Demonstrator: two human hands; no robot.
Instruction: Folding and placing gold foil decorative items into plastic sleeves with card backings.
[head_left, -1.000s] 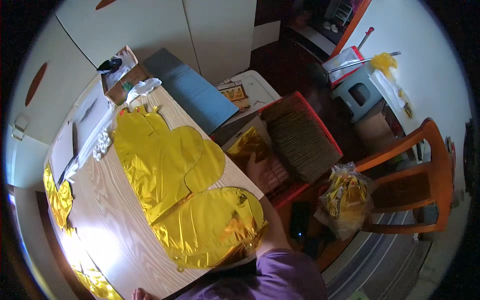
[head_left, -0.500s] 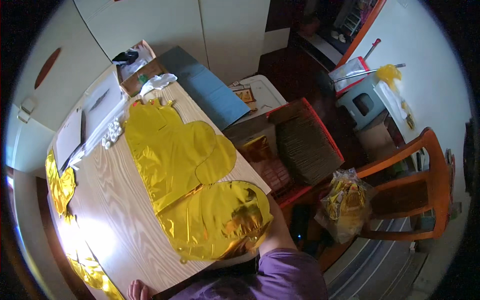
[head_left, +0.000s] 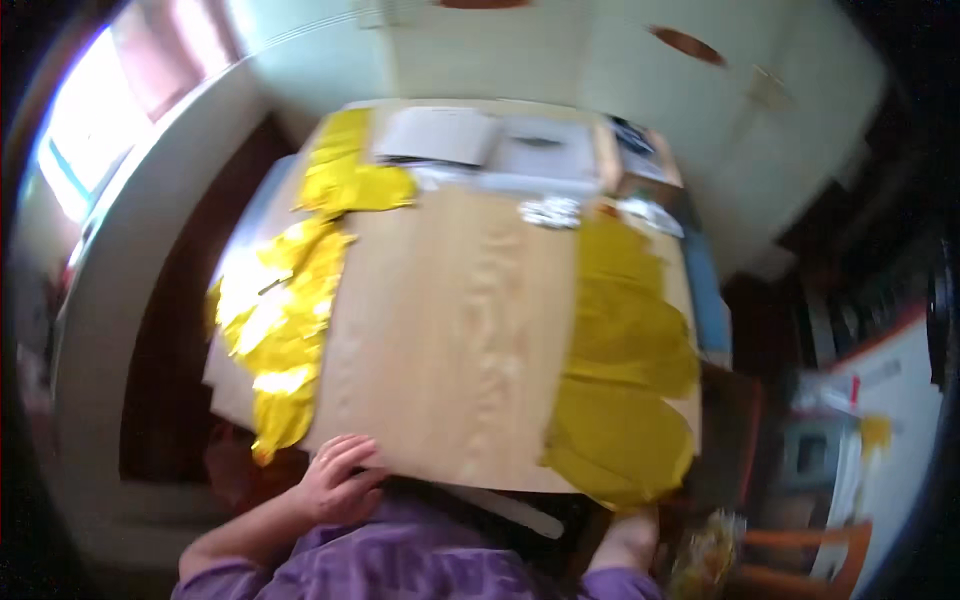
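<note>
My left hand (head_left: 345,478) rests at the front edge of the wooden table (head_left: 430,330), fingers stretched over the edge and holding nothing. On the right, my right forearm (head_left: 628,545) reaches under the near end of a stack of flat gold foil balloons (head_left: 625,370), so the fingers of that hand are hidden. The foil lies along the table's right side, its rounded near end overhanging the front edge. More crumpled gold foil (head_left: 285,300) lies along the left side, glaring with window light. The picture is blurred by motion.
At the back stand a grey-white flat board (head_left: 437,135), a white tray (head_left: 545,150) and a box (head_left: 655,170) with dark and white contents. Small white pieces (head_left: 550,212) sit before them. A wooden chair (head_left: 850,560) and a clear bag of gold foil (head_left: 708,555) are at right.
The view has swung left, bringing the whole table and the window into sight. My left hand and forearm now show more fully at the table edge. My right hand stays under the foil.
</note>
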